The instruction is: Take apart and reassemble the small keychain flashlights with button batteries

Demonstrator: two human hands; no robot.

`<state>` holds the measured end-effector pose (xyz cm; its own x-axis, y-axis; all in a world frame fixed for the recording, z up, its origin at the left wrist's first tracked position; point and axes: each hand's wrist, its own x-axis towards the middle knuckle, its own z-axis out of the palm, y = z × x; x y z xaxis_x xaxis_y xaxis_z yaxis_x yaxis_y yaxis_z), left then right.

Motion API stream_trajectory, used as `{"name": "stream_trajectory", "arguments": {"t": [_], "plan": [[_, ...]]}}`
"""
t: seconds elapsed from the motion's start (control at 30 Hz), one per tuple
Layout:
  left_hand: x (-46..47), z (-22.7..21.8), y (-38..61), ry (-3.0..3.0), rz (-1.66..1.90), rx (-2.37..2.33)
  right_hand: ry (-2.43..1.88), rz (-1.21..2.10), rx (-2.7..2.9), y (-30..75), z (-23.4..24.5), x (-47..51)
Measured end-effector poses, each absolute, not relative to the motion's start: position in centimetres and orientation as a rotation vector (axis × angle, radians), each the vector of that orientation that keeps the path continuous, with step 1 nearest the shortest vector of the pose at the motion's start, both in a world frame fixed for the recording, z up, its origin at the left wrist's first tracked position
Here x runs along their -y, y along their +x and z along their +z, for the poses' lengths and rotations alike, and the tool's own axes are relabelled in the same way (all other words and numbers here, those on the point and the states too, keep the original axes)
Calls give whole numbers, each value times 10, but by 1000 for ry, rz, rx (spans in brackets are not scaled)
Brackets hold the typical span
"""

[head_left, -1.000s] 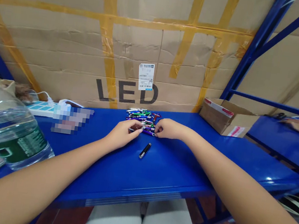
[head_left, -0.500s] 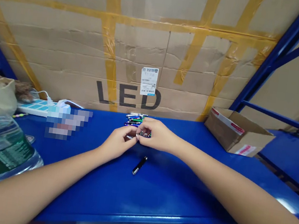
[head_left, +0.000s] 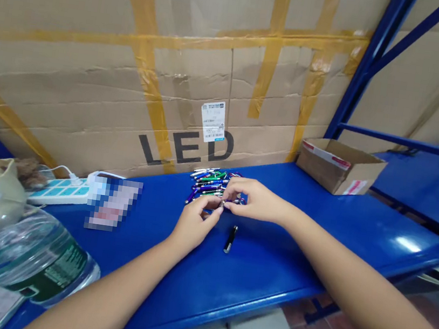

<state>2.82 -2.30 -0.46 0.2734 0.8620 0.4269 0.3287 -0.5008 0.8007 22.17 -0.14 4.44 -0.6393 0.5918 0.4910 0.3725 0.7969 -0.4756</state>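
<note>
Blue and green pens [head_left: 208, 187] lie mostly sideways

We reach fwd, both arms bare: L arm [head_left: 127, 285] angled up from bottom, R arm [head_left: 331, 265] slanted in from lower R. L hand [head_left: 194, 222] & R hand [head_left: 256, 199] meet approx. mid-view, our fingers curled, fingertips pinched.

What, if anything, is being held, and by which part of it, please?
The left grip and right grip apparently pinch a small shiny piece; what it is, and which part is held, cannot be told.
</note>
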Motion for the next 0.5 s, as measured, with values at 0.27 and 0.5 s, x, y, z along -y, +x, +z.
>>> {"name": "stream_trajectory", "arguments": {"t": [0.27, 0.5], "plan": [[14, -10, 28, 2013, 1238, -1084, -798, 356, 2265, 232, 23, 2], [16, -2, 22, 2118, 1303, -1250, -1258, 59, 2399, 270, 6, -36]]}}
